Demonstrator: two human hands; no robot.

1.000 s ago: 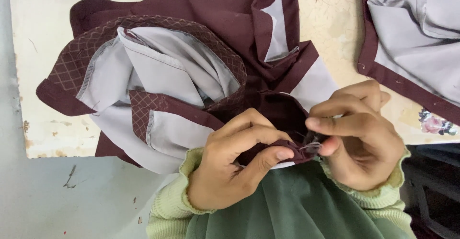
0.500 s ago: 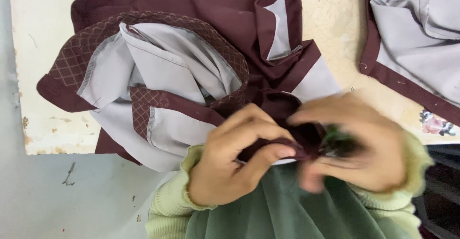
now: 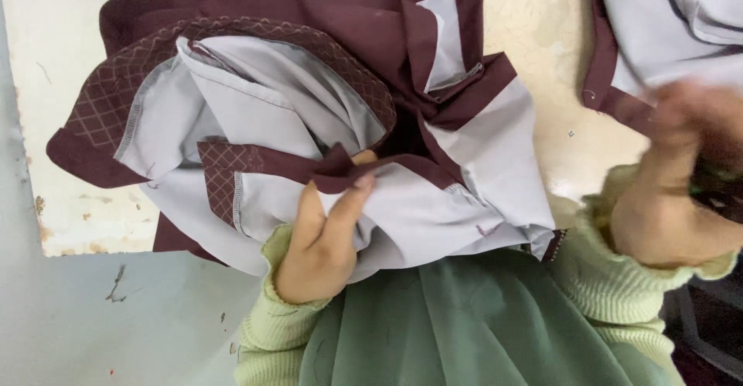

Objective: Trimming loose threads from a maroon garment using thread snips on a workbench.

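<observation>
A maroon and grey garment (image 3: 309, 99) with diamond-stitched maroon trim lies bunched on a cream table (image 3: 534, 30). My left hand (image 3: 321, 239) grips a fold of it at the near edge, thumb on top and fingers tucked under the cloth. Off to the right, my right hand (image 3: 681, 177) is away from the garment and blurred by motion. Something dark with a speck of green shows beside its fingers, but I cannot make out what it is or whether the hand holds it. Both wrists wear pale green knitted cuffs.
A second grey garment with maroon edging (image 3: 673, 30) lies at the table's top right. Green cloth (image 3: 464, 324) covers my lap below the table edge. The worn table corner (image 3: 54, 239) is at the left, with grey floor (image 3: 116, 324) beyond it.
My right hand has left the garment and swung out to the right. The left hand keeps its grip, and more grey lining now shows where both hands had been pinching.
</observation>
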